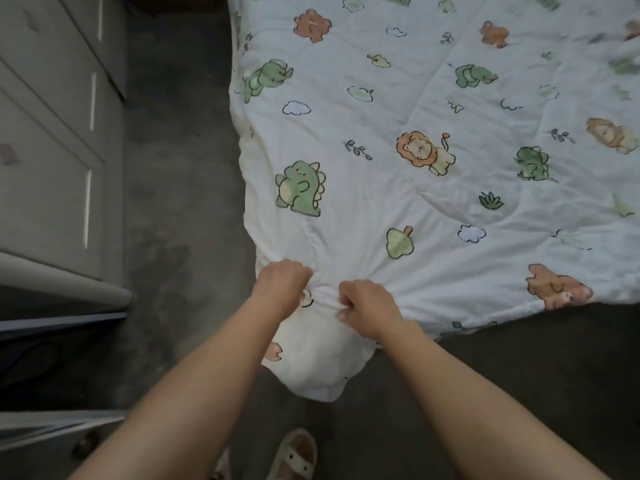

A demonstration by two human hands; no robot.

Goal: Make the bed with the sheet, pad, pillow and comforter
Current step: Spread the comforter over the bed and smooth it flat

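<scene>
Comforter: the white comforter point(433, 161), printed with green dinosaurs, orange lions, bears, clouds and leaves, lies spread over the bed, reaching away from the hands and off to their right.
Corner: one corner of it is bunched into tight gathers right between the two hands, and a rounded flap of it hangs down below them, over the floor.
Left hand: the left hand point(282, 284) is closed in a fist on the gathered cloth, at the left side of the bunch, knuckles up.
Right hand: the right hand point(369, 306) is clenched on the same bunch just beside the left, a fold of cloth pinched under its fingers.
Hands together: the two sit close, only the small knot of fabric between them, both bare forearms stretched out toward it.
Creases: folds fan out from the grip across the comforter, up and to the right of the hands.
Floor: dull grey floor point(180, 168) runs to the left of the hands and beneath them.
Drawers: a pale chest of drawers point(52, 133) stands well to the left of the hands.
Foot: a light sandal point(294, 455) shows below the hands, though the dim blur there hides most of it.
</scene>
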